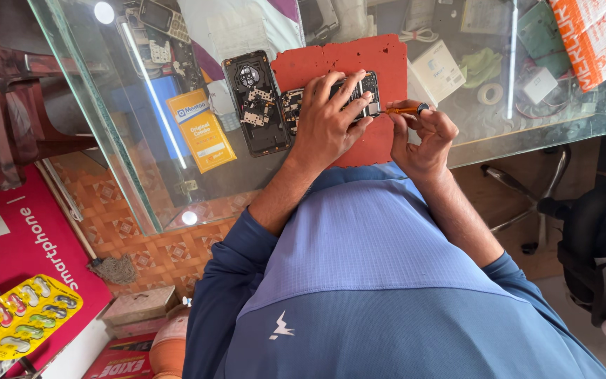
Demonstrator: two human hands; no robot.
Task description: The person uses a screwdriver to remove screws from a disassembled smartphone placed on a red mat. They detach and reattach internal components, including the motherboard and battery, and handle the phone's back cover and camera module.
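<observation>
The left hand (329,116) lay flat over an opened phone (359,98) with its circuit boards bare, the fingers (348,83) spread and pressing down on the phone rather than curled around it, so the hand was open and resting on the thing. Under that hand and the phone sat a red work mat (331,60) with a ragged edge, lying on a glass counter (92,119). The right hand (423,137) was closed on a small screwdriver (405,109) with an orange handle, thumb and fingertips pinched together about the handle; the tool's tip pointed away from that grip toward the phone's near edge, just beside the left hand's fingertips. Whether the tip touched the phone could not be told. Just outward of the left hand, beyond its thumb side, a black phone back cover (255,102) with small parts on it lay partly off the mat. Beyond the right hand's grip, farther across the glass, a white box (438,70) and a roll of tape (489,93) were near each other. Well apart from both hands, down on the floor side, a yellow blister card (22,316) of coloured pieces rested on a red sign.
</observation>
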